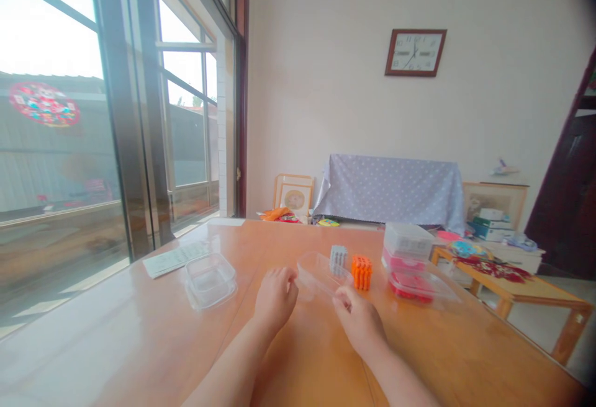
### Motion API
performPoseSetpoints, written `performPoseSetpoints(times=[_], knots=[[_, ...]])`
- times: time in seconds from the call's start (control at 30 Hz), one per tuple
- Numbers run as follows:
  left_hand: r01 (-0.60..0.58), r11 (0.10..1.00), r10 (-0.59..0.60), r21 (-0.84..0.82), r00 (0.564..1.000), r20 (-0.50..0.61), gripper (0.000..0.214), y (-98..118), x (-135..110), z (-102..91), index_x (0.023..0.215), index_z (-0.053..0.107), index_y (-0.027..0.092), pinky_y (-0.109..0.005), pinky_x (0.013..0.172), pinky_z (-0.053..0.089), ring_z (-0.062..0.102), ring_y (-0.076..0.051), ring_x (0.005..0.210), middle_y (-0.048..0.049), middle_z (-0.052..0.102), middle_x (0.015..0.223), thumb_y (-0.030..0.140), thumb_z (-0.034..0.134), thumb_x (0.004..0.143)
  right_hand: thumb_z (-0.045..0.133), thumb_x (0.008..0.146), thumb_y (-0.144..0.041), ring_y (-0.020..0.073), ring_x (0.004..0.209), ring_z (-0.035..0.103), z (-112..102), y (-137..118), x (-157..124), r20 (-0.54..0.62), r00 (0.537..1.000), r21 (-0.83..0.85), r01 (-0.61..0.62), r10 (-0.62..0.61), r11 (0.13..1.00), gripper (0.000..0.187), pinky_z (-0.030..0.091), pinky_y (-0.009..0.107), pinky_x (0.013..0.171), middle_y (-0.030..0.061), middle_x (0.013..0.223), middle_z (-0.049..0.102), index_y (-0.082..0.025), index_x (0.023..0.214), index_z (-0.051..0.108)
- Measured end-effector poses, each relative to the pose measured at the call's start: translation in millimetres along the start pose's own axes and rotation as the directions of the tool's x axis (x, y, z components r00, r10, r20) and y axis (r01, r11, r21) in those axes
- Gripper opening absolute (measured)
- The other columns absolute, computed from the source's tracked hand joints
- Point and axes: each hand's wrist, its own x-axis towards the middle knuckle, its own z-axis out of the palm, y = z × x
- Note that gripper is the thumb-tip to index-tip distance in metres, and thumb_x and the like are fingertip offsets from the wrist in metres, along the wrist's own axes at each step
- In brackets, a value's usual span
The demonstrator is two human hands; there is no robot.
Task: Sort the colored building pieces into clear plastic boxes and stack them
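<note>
A thin clear plastic lid [319, 273] is tilted between my two hands above the table. My right hand [361, 319] pinches its near right corner between thumb and fingers. At the opposite edge, the curled fingers of my left hand [278, 295] close on the lid's left side, though the exact grip is partly hidden. Just beyond the lid stands a grey block of small plastic pieces [339, 258], partly seen through it. An orange block of similar pieces [362, 272] is beside that, near my right hand. To the left sits a clear plastic container [210, 280].
On the right of the wooden table [307, 357] are stacked boxes [408, 242], with a red container [410, 286] and a clear lid [446, 287] in front. Printed paper [174, 260] lies at the left. A low wooden table [544, 289] stands beyond the right edge.
</note>
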Motion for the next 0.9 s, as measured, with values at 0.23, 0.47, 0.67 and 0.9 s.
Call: performPoseSetpoints(times=[0.23, 0.47, 0.67, 0.9], knots=[[-0.184, 0.978, 0.149, 0.095, 0.944, 0.296, 0.024, 12, -11, 6.6, 0.106, 0.069, 0.030, -0.038, 0.091, 0.042, 0.055, -0.027, 0.106, -0.0057, 0.066, 0.111, 0.031, 0.055, 0.086, 0.047, 0.091, -0.042, 0.0201, 0.075, 0.067, -3, 4, 1, -0.018, 0.999, -0.026, -0.028, 0.028, 0.999, 0.022, 0.045, 0.028, 0.069, 0.0002, 0.082, 0.072, -0.028, 0.094, 0.062], [-0.167, 0.967, 0.084, 0.195, 0.923, 0.375, 0.025, 9, -10, 2.0, 0.090, 0.071, 0.029, -0.046, 0.096, 0.037, 0.055, -0.030, 0.110, -0.0075, 0.067, 0.107, 0.046, 0.053, 0.089, 0.046, 0.090, -0.042, 0.0200, 0.071, 0.065, -3, 4, 1, -0.025, 0.999, -0.011, -0.033, 0.033, 0.999, 0.021, 0.043, 0.028, 0.068, -0.0002, 0.079, 0.070, -0.027, 0.092, 0.061], [-0.092, 0.965, -0.001, 0.247, 0.937, 0.350, 0.032, -12, -4, 2.6, 0.096, 0.070, 0.026, -0.047, 0.097, 0.039, 0.055, -0.032, 0.117, -0.0106, 0.065, 0.113, 0.047, 0.047, 0.092, 0.044, 0.089, -0.037, 0.0185, 0.065, 0.060, -4, 3, 0, -0.010, 1.000, -0.012, -0.014, 0.014, 1.000, 0.020, 0.040, 0.027, 0.062, -0.0011, 0.072, 0.065, -0.026, 0.087, 0.059], [-0.017, 0.970, -0.071, 0.244, 0.936, 0.346, 0.039, -28, -3, 12.3, 0.122, 0.064, 0.026, -0.048, 0.110, 0.034, 0.036, -0.032, 0.142, -0.0109, 0.049, 0.147, 0.044, 0.050, 0.090, 0.043, 0.084, -0.029, 0.0147, 0.058, 0.052, -3, 6, 0, 0.049, 0.999, -0.043, 0.022, -0.020, 0.999, 0.014, 0.034, 0.024, 0.056, -0.0047, 0.062, 0.053, -0.025, 0.078, 0.056]])
